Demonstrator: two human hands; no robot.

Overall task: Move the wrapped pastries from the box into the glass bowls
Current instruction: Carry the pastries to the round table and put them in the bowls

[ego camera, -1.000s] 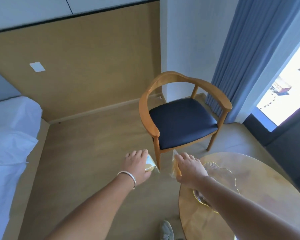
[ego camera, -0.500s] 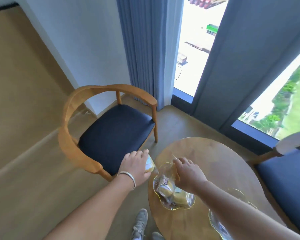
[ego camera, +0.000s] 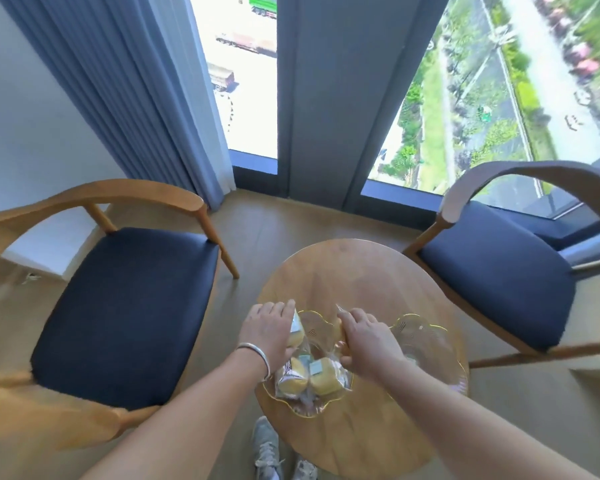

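Two gold-rimmed glass bowls stand on a small round wooden table [ego camera: 361, 271]. The left glass bowl [ego camera: 312, 405] holds two wrapped yellow pastries [ego camera: 307, 377]. The right glass bowl [ego camera: 426, 337] looks empty. My left hand [ego camera: 269, 329] hovers over the left bowl's left rim, shut on a wrapped pastry [ego camera: 297, 332]. My right hand [ego camera: 368, 336] is between the two bowls, shut on another wrapped pastry [ego camera: 340, 329] that is mostly hidden by the fingers. The box is not in view.
A wooden armchair with a dark blue seat [ego camera: 125, 306] stands left of the table, and a second one [ego camera: 499, 271] stands to the right. Blue curtains and floor-length windows lie beyond. My grey shoes [ego camera: 267, 448] show under the table's near edge.
My view has swung right from the bed and wall to the table. Both hands, each holding a wrapped pastry, have come over the left bowl.
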